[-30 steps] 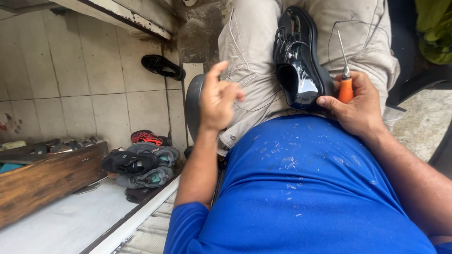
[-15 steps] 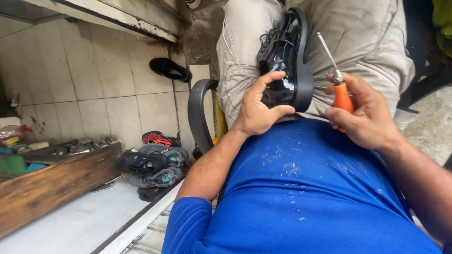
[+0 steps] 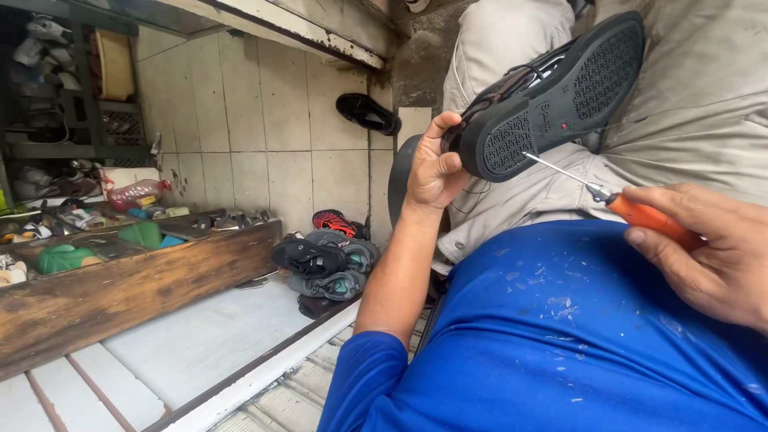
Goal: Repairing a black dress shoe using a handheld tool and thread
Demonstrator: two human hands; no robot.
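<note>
A black shoe (image 3: 560,88) lies across my lap with its patterned sole turned toward me. My left hand (image 3: 436,164) grips its heel end. In my right hand (image 3: 708,256) I hold an awl with an orange handle (image 3: 652,220). The thin metal tip (image 3: 530,157) touches the edge of the sole near the heel. My beige trousers (image 3: 696,112) and blue shirt (image 3: 560,336) fill the lower right.
A pile of dark sports shoes (image 3: 328,260) sits on the tiled floor by the wall. One black shoe (image 3: 368,112) lies farther off. A worn wooden box (image 3: 128,280) with small items stands at the left, shelves (image 3: 72,88) behind it.
My left hand went from raised and free to gripping the shoe, then turned it so the sole faces me. My right hand brought the awl's tip down to the sole edge.
</note>
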